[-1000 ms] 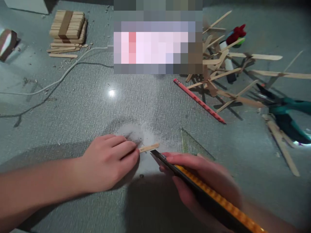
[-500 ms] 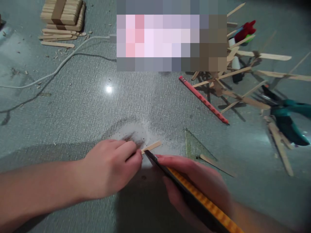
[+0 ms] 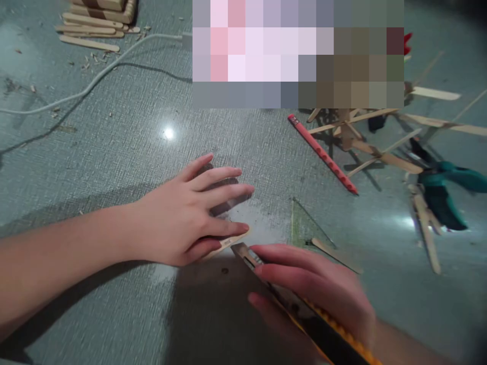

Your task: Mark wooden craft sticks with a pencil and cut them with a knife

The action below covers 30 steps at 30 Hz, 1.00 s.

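Observation:
A wooden craft stick (image 3: 229,242) lies on the table at lower centre, with small dark marks on it. My left hand (image 3: 190,213) is spread flat over the table, its forefinger and thumb resting on the stick. Part of the stick is hidden under that hand. In my right hand (image 3: 323,284) is a black and yellow utility knife (image 3: 304,314), gripped along its handle. Its metal blade end points up and left, close to the stick's lower edge; whether it touches cannot be told.
Right of the hands lie a green set square (image 3: 308,225), a red pencil (image 3: 323,154) and teal-handled pliers (image 3: 443,197). Joined craft sticks (image 3: 365,147) spread behind them. At upper left are more sticks (image 3: 89,43), wood scraps and a white cable (image 3: 95,81). A blurred block covers the top middle.
My left hand has gone from a closed pinch on the stick to spread fingers over it. The knife blade has turned and shifted slightly towards me. The view has tilted down a little.

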Tool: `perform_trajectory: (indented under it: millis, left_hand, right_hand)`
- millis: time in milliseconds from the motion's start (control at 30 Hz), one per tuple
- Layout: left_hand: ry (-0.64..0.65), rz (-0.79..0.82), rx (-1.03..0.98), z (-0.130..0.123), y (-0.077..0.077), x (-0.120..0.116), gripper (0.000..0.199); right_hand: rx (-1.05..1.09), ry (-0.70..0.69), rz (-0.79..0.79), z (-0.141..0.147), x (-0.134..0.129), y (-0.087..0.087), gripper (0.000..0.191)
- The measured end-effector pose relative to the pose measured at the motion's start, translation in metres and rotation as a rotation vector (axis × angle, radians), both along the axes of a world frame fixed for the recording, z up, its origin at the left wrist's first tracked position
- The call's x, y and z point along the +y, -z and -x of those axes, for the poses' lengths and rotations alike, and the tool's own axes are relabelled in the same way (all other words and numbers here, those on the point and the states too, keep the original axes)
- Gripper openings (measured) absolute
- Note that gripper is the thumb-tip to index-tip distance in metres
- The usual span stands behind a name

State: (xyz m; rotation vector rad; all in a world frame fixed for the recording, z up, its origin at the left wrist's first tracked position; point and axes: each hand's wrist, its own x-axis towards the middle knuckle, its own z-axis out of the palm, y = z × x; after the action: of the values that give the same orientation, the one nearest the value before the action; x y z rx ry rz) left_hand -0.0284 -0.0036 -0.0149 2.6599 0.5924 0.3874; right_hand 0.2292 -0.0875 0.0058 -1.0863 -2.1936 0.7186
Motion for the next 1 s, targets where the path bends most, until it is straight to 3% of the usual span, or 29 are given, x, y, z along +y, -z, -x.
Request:
perform_trajectory:
  millis: [267,1000]
  left_hand:
    - [0.068,-0.026,0.027,-0.001,0.001,0.000,0.050]
    - [0.071,-0.019,0.053,-0.005,0.003,-0.002,0.052]
  right_hand:
    - [0.076,0.040,0.075,0.013,0.001,0.005,0.032]
    - [-0.057,0.034,0.000,0.012,-0.009,0.010,0.027]
